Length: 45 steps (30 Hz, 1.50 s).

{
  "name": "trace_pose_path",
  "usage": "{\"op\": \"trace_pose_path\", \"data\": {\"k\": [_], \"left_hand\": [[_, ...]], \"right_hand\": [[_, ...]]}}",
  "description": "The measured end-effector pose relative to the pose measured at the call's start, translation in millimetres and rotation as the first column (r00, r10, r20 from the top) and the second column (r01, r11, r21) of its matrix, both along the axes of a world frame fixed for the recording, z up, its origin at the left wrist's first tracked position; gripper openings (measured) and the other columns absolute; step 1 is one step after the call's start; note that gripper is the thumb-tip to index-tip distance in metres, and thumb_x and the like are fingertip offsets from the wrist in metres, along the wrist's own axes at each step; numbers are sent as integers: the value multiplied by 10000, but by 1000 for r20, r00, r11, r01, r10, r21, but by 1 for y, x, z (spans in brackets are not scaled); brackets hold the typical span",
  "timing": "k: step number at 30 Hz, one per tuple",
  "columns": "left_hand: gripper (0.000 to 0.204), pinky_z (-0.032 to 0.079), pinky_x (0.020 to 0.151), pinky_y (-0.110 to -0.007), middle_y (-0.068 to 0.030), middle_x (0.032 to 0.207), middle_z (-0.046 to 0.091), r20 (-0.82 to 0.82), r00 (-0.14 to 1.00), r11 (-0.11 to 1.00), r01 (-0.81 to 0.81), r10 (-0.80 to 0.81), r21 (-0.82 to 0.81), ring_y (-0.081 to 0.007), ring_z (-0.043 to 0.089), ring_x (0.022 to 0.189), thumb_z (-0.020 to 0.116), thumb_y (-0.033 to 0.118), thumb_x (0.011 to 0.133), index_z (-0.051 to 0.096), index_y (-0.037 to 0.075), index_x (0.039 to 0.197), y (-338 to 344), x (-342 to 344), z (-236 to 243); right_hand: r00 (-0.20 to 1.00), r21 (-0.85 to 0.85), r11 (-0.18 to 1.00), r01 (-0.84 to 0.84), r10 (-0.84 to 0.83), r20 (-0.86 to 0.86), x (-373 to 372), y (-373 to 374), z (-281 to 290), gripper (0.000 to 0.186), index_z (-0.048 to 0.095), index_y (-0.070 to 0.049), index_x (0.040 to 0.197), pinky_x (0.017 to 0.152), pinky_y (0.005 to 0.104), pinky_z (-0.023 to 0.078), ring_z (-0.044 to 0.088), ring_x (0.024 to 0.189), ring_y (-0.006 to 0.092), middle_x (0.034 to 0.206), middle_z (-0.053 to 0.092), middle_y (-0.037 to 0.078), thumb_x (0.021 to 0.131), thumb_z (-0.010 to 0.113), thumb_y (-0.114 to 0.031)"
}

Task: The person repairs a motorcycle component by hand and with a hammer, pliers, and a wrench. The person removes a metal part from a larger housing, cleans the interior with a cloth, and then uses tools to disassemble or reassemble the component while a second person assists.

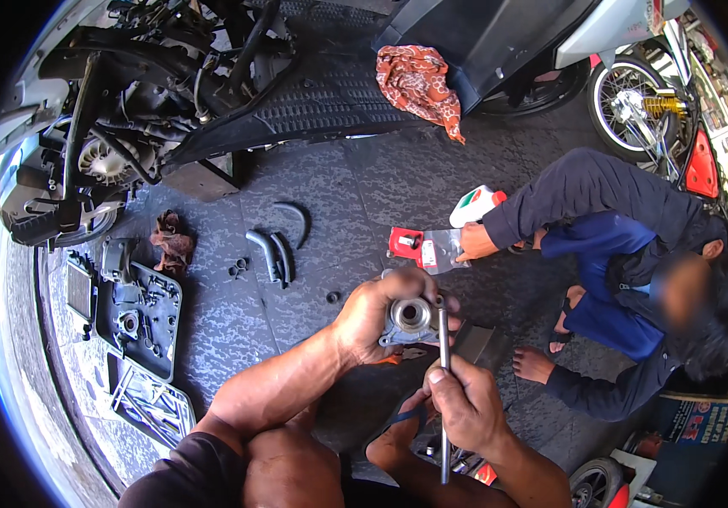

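My left hand (370, 315) is wrapped round a metal housing (412, 315) with a round bore facing up, held over the floor in front of me. In my closed right hand (469, 406) is a long, slim metal rod (444, 351). It stands nearly upright in the picture, its upper end beside the housing and the fingers of my left hand. Whether the rod touches the housing I cannot tell. Fingertips hide the far edge of the housing.
A co-worker at the right reaches toward a clear plastic packet (442, 251) near a white bottle (476, 206). Black hoses (273, 254) lie on the floor. At left are a parts tray (176, 326) and a tool tray (184, 423). A partly stripped scooter (203, 102) stands ahead, with an orange cloth (419, 85).
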<state>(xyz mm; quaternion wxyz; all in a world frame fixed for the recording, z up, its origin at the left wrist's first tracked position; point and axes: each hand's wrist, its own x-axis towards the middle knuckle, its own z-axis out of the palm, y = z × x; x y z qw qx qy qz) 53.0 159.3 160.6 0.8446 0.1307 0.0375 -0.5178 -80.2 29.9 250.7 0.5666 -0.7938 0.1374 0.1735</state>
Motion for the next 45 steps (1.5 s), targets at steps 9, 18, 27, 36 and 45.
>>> {"op": "trace_pose_path", "data": {"k": [9,18,27,36,45], "left_hand": [[252,611,736,-388,-168,967,693,232,956,944,103,-182,315,-256,712,859,566,191,954,631,-31,1055,11,-22,-68],[530,543,961,-564,-252,1235,652,-157,987,952,78,-32,294,-396,657,1150,497,479,950,603,31,1213,45,-36,-139],[670,507,1017,-562,-278,1263,634,-64,998,990,-14,23,139,-407,638,1181,470,627,959,610,13,1188,36,-11,-106],[839,510,1017,-552,-323,1258,609,-27,998,998,59,-59,18,-420,628,1176,514,759,885,586,-9,1216,-5,-8,-74],[1038,451,1052,-390,-152,1338,560,289,932,929,108,-219,355,-234,555,1242,209,866,902,446,-6,1414,-42,-36,-48]], "right_hand": [[980,169,968,186,-169,-107,-14,-15,-26,235,592,-14,896,546,280,495,610,594,112,676,579,30,1007,563,-218],[623,482,395,782,-520,-584,-58,-26,-191,255,573,-65,933,711,378,480,458,535,138,570,449,11,1014,581,-307],[378,166,403,900,-532,-758,-93,33,-307,183,581,-112,1003,636,286,492,598,675,122,829,613,2,1017,620,-290],[908,-91,941,325,-283,310,-43,-20,-135,390,625,-13,1188,652,283,511,635,833,156,993,653,96,868,792,-161],[837,-287,905,314,-121,534,-10,-35,-99,583,552,22,1294,818,355,562,681,978,284,1141,613,187,791,834,-65]]}}
